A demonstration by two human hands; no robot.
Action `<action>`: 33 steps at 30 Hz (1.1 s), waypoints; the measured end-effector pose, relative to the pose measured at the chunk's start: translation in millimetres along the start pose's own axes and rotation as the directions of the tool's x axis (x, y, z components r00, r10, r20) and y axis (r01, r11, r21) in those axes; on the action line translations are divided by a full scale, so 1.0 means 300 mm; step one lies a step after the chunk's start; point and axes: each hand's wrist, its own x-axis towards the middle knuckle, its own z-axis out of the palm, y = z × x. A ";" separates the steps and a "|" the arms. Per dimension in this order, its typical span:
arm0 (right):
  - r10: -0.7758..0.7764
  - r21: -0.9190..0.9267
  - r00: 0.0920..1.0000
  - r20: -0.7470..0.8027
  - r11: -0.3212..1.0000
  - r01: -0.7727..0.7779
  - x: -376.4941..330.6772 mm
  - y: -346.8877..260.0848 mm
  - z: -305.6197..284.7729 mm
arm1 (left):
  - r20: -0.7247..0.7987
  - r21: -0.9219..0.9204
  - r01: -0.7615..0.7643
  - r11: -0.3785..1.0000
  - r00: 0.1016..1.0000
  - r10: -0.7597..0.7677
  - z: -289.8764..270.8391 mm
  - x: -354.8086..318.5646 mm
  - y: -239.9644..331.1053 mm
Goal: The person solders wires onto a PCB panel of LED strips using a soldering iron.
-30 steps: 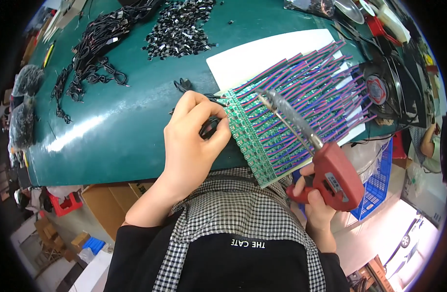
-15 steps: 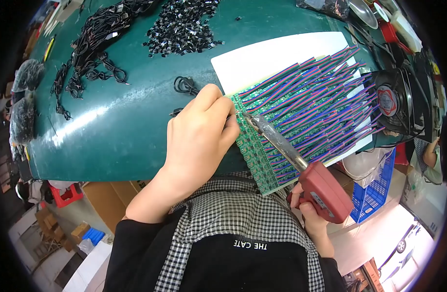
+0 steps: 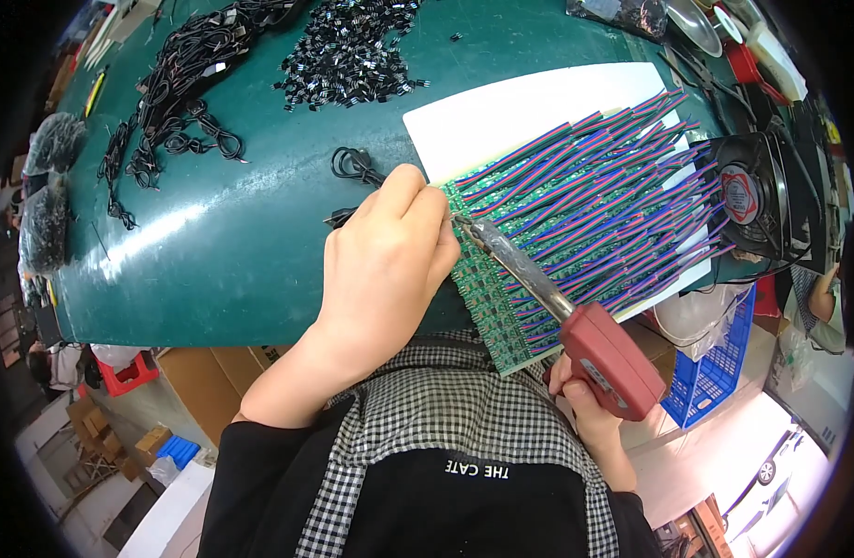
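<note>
since a second ago, left hand [image 3: 385, 265] slid right onto the green circuit board panel's [image 3: 487, 288] left edge, grip clenched on a black lead, while right hand [image 3: 585, 409], grasping the red soldering iron [image 3: 575, 325], brought its tip beside the fingers, soldering underway on the green surface [image 3: 222, 242].

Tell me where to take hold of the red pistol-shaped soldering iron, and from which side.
Grip the red pistol-shaped soldering iron by its red plastic handle, coming from the near table edge, as the right hand does. The bare metal barrel points away over the green circuit board panel, close by the left hand, so stay off it.
</note>
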 end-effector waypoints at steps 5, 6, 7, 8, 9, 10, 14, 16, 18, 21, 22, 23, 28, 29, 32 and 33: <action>-0.057 0.007 0.998 0.024 0.998 0.056 0.016 -0.009 0.010 | -0.014 0.017 -0.007 1.000 1.000 0.007 0.006 0.000 0.005; -0.066 0.030 0.998 0.016 0.997 0.066 0.018 -0.023 0.018 | -0.010 0.022 -0.007 1.000 1.000 0.008 0.005 0.000 0.004; -0.076 0.052 0.997 0.007 0.996 0.075 0.020 -0.031 0.022 | -0.005 0.026 -0.008 1.000 1.000 0.008 0.004 -0.001 0.003; -0.076 0.054 0.997 0.009 0.996 0.075 0.021 -0.031 0.020 | -0.005 0.028 -0.007 1.000 1.000 0.007 0.004 -0.001 0.002; -0.090 0.109 0.996 0.023 0.990 0.087 0.019 -0.033 0.018 | -0.007 0.024 -0.013 1.000 1.000 0.013 0.004 -0.001 0.003; -0.104 0.164 0.994 0.035 0.982 0.097 0.018 -0.035 0.016 | -0.008 0.020 -0.019 1.000 1.000 0.020 0.003 0.000 0.003; -0.100 0.191 0.994 0.045 0.978 0.090 0.013 -0.035 0.015 | 0.003 0.034 -0.003 0.999 1.000 0.002 -0.001 0.000 0.008; -0.135 0.192 0.988 0.076 0.974 0.119 0.011 -0.034 0.012 | 0.002 0.038 -0.007 0.999 1.000 0.007 -0.001 0.000 0.008; -0.129 0.197 0.988 0.082 0.974 0.110 0.007 -0.036 0.011 | 0.009 0.040 -0.012 0.999 1.000 0.012 -0.003 0.001 0.004; -0.124 0.216 0.988 0.090 0.971 0.102 0.001 -0.036 0.011 | 0.016 0.010 -0.017 1.000 1.000 0.017 -0.004 0.001 -0.003; -0.126 0.230 0.988 0.091 0.968 0.102 -0.001 -0.035 0.011 | 0.015 -0.023 -0.017 1.000 1.000 0.017 -0.005 0.001 -0.005; -0.126 0.231 0.988 0.091 0.968 0.102 -0.004 -0.034 0.009 | 0.016 -0.022 -0.017 1.000 1.000 0.018 -0.009 0.002 -0.008; -0.095 0.245 0.991 0.096 0.967 0.069 -0.017 -0.033 0.001 | 0.114 -0.157 -0.027 0.987 0.993 0.045 -0.041 0.009 -0.020; -0.094 0.245 0.991 0.099 0.967 0.067 -0.019 -0.032 -0.001 | 0.113 -0.156 -0.024 0.987 0.993 0.042 -0.045 0.008 -0.017; -0.076 0.217 0.992 0.101 0.975 0.053 -0.021 -0.031 -0.001 | 0.154 -0.127 0.004 0.992 0.988 0.016 -0.043 0.012 -0.007; -0.054 0.222 0.994 0.094 0.974 0.032 -0.021 -0.030 0.001 | 0.152 -0.090 -0.028 0.996 0.988 0.041 -0.040 0.015 -0.004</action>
